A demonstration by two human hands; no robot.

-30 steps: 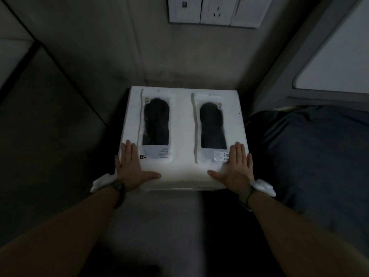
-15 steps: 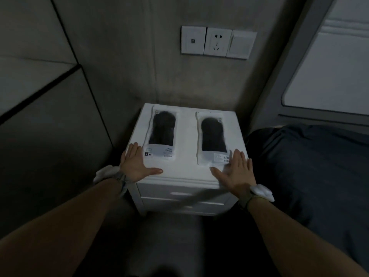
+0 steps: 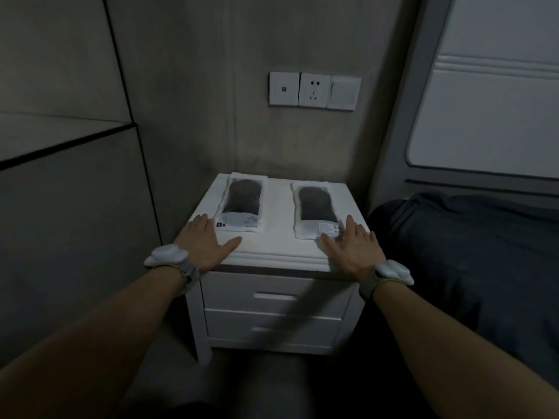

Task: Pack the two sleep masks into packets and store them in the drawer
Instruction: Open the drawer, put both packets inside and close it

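1. Both forearms reach in from the bottom edge. Each wrist carries a grey strap with a white tracker: left wrist tracker [image 3: 165, 254], right wrist tracker [image 3: 394, 271].
2. Nightstand [image 3: 272, 255]: white, with two drawers in the front. Upper drawer [image 3: 273, 295] and lower drawer [image 3: 272, 329] are both closed. A dark shadow band runs diagonally across both fronts.
3. Left hand [image 3: 205, 243]: flat, palm down on the front-left corner of the top, fingers together and extended, thumb splayed toward centre. It grips nothing. Fingertips are just beside the near-left corner of the left packet; I can't tell if they touch.
4. Right hand [image 3: 352, 246]: flat, palm down on the front-right corner, fingers extended, thumb out to the left. It grips nothing. Thumb and index finger overlap the near edge of the right packet.
5. Left packet [image 3: 241, 205]: white pouch with a clear window, lying flat on the left half of the top. A dark sleep mask is inside. The printed label end faces the person.
6. Right packet [image 3: 315, 210]: same type, flat on the right half, dark mask inside, label end near. It lies roughly parallel to the left packet with bare top between them.
7. Bed with dark bedding [image 3: 472, 252] is just right of the nightstand.
8. Back wall: grey, with a row of three white plates [image 3: 314, 90] above the nightstand. The middle one is a socket.
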